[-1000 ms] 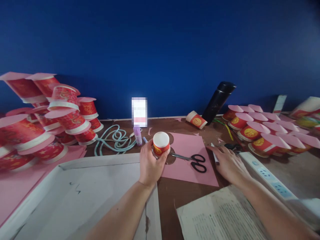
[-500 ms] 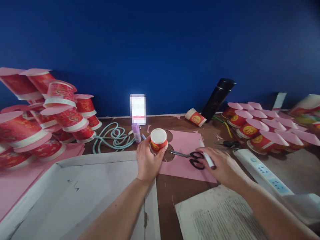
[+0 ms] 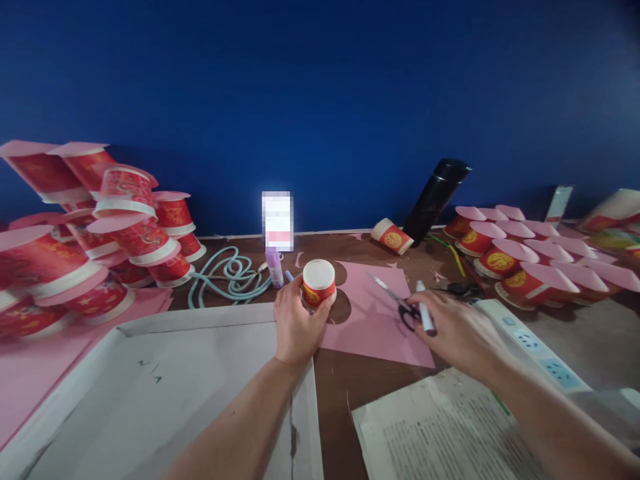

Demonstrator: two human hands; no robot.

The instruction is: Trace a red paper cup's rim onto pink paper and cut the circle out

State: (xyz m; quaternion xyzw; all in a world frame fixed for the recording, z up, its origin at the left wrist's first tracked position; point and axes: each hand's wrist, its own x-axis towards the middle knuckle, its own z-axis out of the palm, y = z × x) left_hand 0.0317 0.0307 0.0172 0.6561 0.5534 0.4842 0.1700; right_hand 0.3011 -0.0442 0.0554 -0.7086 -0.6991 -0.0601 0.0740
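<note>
My left hand is wrapped round a red paper cup with a gold emblem, its white round end facing up. Fingers of my right hand close on a white marker pen with a dark end. Black-handled scissors lie at those same fingertips, over the pink paper; part of their handles is hidden behind the marker and hand. Rounded cutouts notch the pink sheet's left edge, right beside the cup.
Red cups topped with pink paper are stacked at left; more stand in rows at right. Around me are a white tray, a coiled cable, a glue stick, a black flask, a power strip and a printed sheet.
My right hand has shifted slightly right with the marker. The scissors have swung and slid right with it, their blades now angled up-left, away from the cup. My left hand still holds the cup.
</note>
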